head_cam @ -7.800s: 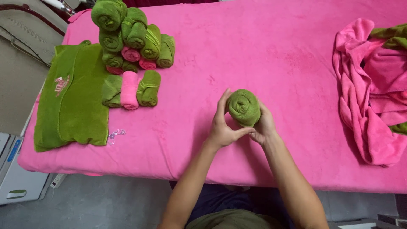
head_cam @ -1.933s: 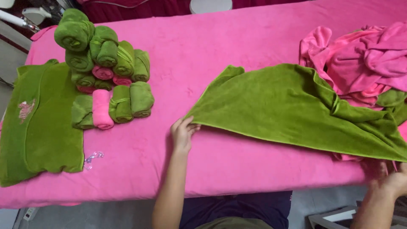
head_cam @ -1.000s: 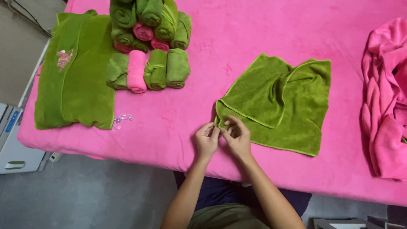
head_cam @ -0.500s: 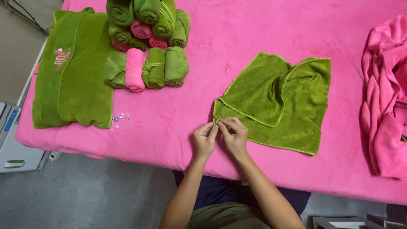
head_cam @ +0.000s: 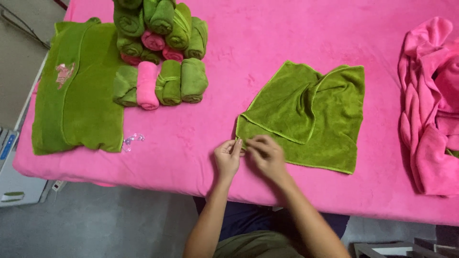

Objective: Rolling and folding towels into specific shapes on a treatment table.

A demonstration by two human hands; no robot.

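Down at the lower middle of the frame, both hands meet at the near-left corner of the green towel, which lies flat on the pink table cover just right of centre. Left hand has its fingers drawn together, tips pressed onto the towel's corner edge; it looks like a light pinch, though the exact grip is hidden by the knuckles. Right hand lies curled just beside it, fingertips tucked onto the same hem, closed down on the cloth and not spread. One flap of the towel is folded diagonally across its middle, leaving a neat slanted edge, and the hands sit at the point where that fold meets the corner, so the fabric there is held taut and square.

Up at the upper left, a stack of rolled towels, green with a few pink ones, is piled in tiers, and a front row of four rolls lies side by side below it. Left of those, a larger green cloth lies folded flat near the table's edge, with a small clear trinket at its lower corner. Over at the right edge, a heap of crumpled pink towels sits loose, well apart from the hands.
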